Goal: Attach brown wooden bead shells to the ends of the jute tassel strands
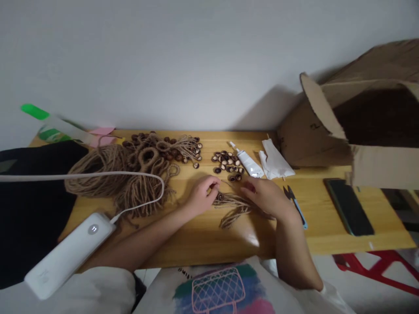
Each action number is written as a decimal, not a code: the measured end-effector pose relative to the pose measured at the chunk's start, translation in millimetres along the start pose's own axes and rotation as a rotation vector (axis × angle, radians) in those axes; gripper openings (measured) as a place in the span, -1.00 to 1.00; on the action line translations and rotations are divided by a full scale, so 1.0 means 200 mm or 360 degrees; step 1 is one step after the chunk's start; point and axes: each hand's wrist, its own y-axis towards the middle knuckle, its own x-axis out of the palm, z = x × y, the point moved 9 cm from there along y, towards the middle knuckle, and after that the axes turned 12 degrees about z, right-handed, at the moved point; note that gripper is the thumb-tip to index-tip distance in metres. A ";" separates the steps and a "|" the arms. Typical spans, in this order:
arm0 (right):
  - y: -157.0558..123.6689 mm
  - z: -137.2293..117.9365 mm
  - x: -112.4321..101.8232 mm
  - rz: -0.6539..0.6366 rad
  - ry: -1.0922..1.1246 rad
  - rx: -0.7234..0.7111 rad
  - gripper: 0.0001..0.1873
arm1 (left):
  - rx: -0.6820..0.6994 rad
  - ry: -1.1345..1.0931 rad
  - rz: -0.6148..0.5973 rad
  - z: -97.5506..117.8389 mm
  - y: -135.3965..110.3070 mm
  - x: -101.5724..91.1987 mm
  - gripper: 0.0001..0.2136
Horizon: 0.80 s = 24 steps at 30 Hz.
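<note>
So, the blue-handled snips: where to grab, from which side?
Take the blue handle, probably from above or the right. It lies nearer the wearer, while the dark blades point toward the wall. The right wrist crowds its left side; the phone sits farther off to the right.

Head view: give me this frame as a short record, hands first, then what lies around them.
Left hand: fingertips at a thin strand; exact grip unclear
Right hand: beside the same strand, over loose cords; hold unclear
Beyond hands: small brown shells, white tube
Left side: coiled rope, white power bank
Right side: blue-handled snips, dark phone, open cardboard box
</note>
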 end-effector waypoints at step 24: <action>0.11 0.11 0.12 0.0216 0.0514 0.0235 -0.82 | 0.0120 0.0103 -0.0175 0.05 0.00 0.00 -0.88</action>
